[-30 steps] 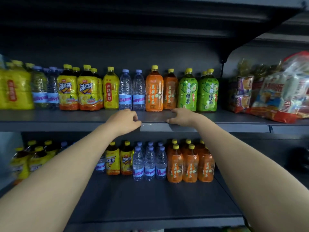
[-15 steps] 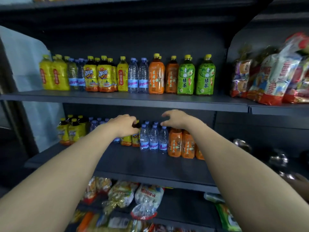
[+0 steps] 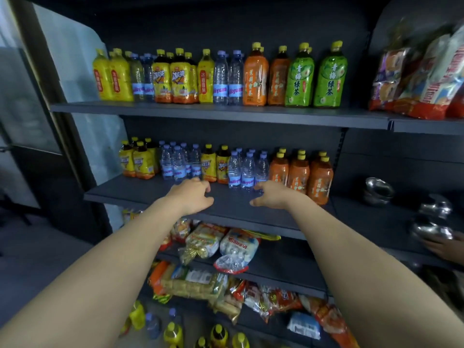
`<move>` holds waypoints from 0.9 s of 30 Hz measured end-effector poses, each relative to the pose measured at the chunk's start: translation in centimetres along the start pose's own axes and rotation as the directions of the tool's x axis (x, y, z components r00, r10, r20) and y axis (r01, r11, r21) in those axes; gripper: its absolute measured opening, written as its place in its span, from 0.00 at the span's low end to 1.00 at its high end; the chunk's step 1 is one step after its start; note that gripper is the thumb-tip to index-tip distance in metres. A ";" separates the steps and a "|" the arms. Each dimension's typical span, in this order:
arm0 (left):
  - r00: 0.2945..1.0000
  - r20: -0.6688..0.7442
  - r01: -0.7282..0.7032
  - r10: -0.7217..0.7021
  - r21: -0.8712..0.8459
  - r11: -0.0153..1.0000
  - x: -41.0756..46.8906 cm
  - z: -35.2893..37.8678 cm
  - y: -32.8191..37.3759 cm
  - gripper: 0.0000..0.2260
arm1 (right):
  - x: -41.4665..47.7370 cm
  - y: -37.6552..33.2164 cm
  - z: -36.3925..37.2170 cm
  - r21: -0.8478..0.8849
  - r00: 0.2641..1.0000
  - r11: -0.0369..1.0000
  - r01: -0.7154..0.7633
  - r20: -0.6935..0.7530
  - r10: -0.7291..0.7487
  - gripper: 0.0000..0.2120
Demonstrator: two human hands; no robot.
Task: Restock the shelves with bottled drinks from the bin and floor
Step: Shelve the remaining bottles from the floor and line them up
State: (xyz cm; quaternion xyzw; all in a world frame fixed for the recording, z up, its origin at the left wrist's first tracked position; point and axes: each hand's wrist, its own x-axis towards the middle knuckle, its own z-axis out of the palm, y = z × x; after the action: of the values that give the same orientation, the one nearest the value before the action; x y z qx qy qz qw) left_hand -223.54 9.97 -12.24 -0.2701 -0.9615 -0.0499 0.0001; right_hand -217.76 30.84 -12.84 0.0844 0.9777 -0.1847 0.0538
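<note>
Two bare hands hover over the front of the mid shelf (image 3: pixel 150 197), both holding nothing. Low at bottom left, loose bottles (image 3: pixel 173 332) sit prob. on the floor, but it's blurred there. L hand (image 3: pixel 190 194): fingers loosely curled, just in front of the tea bottles (image 3: pixel 216 164). Further back, between the hands, stand the water bottles (image 3: pixel 244 169). R hand (image 3: pixel 272 197): fingers relaxed & apart, near the orange bottles (image 3: pixel 298 172). Far right are steel bowls (image 3: pixel 379 189).
</note>
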 end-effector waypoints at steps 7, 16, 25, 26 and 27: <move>0.995 0.096 0.027 -0.020 -0.075 0.997 -4.5 5.8 -0.8 0.18 | -3.0 0.8 6.8 -0.030 0.996 0.999 -0.026 0.087 0.029 0.32; 0.962 0.270 0.087 -0.047 -0.138 0.987 -7.3 15.8 0.5 0.19 | -5.3 7.2 16.7 -0.034 0.959 0.990 -0.139 0.245 0.143 0.31; 0.911 0.411 0.119 -0.035 -0.180 0.976 -5.4 28.3 6.6 0.18 | -4.4 18.2 27.1 0.002 0.900 0.980 -0.198 0.397 0.181 0.24; 0.905 0.424 0.114 -0.032 -0.169 0.979 -5.3 30.0 7.3 0.18 | -4.3 19.4 28.2 0.002 0.887 0.977 -0.213 0.421 0.193 0.25; 0.897 0.440 0.107 -0.030 -0.152 0.983 -5.1 31.6 8.0 0.17 | -4.1 20.6 29.3 0.000 0.876 0.974 -0.225 0.438 0.202 0.26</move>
State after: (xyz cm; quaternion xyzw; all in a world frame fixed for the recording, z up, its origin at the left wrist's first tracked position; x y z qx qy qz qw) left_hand -214.22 17.16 -43.05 -0.2392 -0.9381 -0.0711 -0.2403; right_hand -207.80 38.30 -46.68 0.1498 0.9204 -0.2167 0.2889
